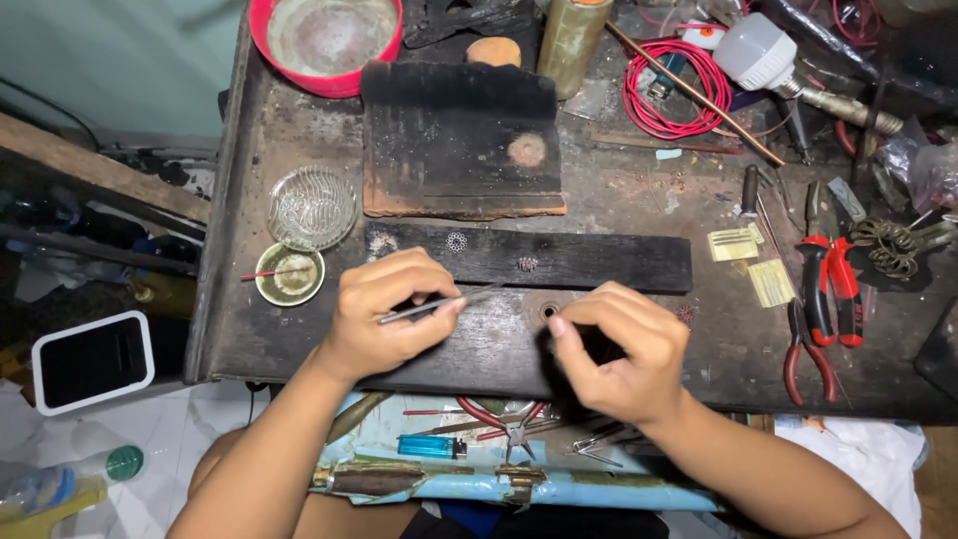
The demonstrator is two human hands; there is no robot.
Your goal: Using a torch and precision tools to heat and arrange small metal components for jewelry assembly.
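Nearest the camera, a pale blue drawer (599,491) stands pulled out below the worktop (619,200) edge, holding a blue lighter (431,446), red-handled snips (504,417) and loose metal tools. It sits directly under the forearms, which puts spare tools within a short drop of either hand.

Left hand (384,314): closed around thin metal tweezers (439,304), pinched between thumb and forefinger, tip directed right toward a small round fitting (549,310) on the worktop. The heel of the hand appears to rest on the surface, consistent with steadying a fine tip.

Right hand (619,349): fingers curled in tightly, thumb and forefinger pinched just beside the fitting. Whether anything lies in that pinch cannot be told; the piece, if any, is too small to see.

Just beyond the hands lies a dark charred wooden strip (529,260) carrying two small filigree pieces, one pale (457,242) and one reddish (527,264), laid apart. Behind it is a scorched block (459,140), blackened as if used under heat.

Left side: a ribbed glass dish (311,208) and a small bowl (290,274) with a red stick across it, both near the left hand. A red basin (324,40) stands at the far edge.

Right side: red-handled pliers (830,289), yellow packets (750,262), coiled red wire (679,90) and a white bulb (755,50), well apart from the working spot.
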